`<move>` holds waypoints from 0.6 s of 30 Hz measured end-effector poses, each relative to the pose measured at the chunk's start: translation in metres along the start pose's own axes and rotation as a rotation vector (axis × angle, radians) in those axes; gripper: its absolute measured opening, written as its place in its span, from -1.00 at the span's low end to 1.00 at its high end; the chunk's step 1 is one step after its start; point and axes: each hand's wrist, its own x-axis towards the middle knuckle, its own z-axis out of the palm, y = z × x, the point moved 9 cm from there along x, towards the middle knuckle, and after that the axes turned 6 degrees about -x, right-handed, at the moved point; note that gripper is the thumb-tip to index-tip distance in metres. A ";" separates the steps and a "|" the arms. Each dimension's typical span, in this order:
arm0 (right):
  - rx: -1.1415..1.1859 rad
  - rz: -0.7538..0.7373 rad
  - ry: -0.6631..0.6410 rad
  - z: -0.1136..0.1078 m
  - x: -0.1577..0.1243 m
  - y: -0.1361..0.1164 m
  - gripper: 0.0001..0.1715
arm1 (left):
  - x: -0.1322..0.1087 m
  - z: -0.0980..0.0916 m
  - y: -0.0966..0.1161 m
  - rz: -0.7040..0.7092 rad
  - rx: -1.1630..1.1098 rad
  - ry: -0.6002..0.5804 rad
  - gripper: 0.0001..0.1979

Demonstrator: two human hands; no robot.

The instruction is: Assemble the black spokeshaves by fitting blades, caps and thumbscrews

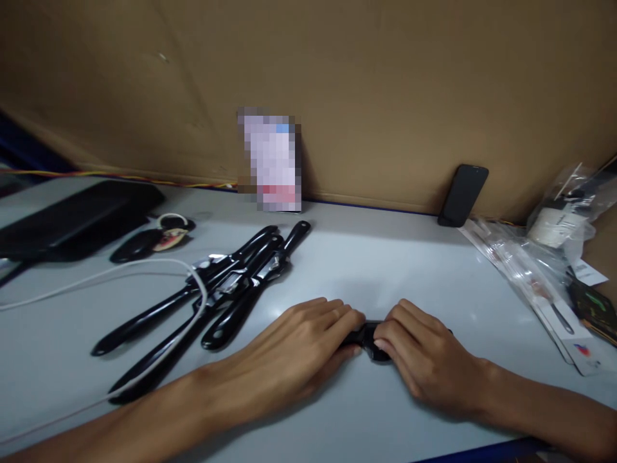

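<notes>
Both hands grip a black spokeshave (378, 351) low over the table, one on each side of its middle. My left hand (313, 337) is closed around its left part, fingers over the top and thumb below. On the other side, my right hand (429, 354) wraps the right part, its thumb against the black body near the centre. Most of the tool is hidden under the fingers. To the left lie three similar black spokeshaves (234, 283) side by side, with shiny metal parts at their middles and holes in some handle ends.
A white cable (205, 299) loops across the spokeshaves. A black case-like object (81, 218) and keys with a ring (171, 235) are at left. At the back stand a blurred-out packet (274, 164) and a phone (463, 195); plastic-wrapped packages (530, 283) lie right.
</notes>
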 end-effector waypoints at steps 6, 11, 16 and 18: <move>-0.265 -0.172 0.048 -0.005 0.001 -0.014 -0.52 | -0.001 0.001 -0.001 0.004 -0.006 0.005 -0.88; -0.285 -0.274 0.058 -0.007 0.002 -0.021 -0.55 | -0.001 0.003 -0.002 -0.002 0.001 -0.020 -0.89; -0.324 -0.279 0.065 -0.006 0.002 -0.025 -0.57 | -0.003 0.003 -0.002 -0.007 0.015 -0.011 -0.84; -0.338 -0.177 0.058 -0.003 0.002 -0.018 -0.59 | -0.004 0.003 0.000 -0.021 0.045 0.001 -0.79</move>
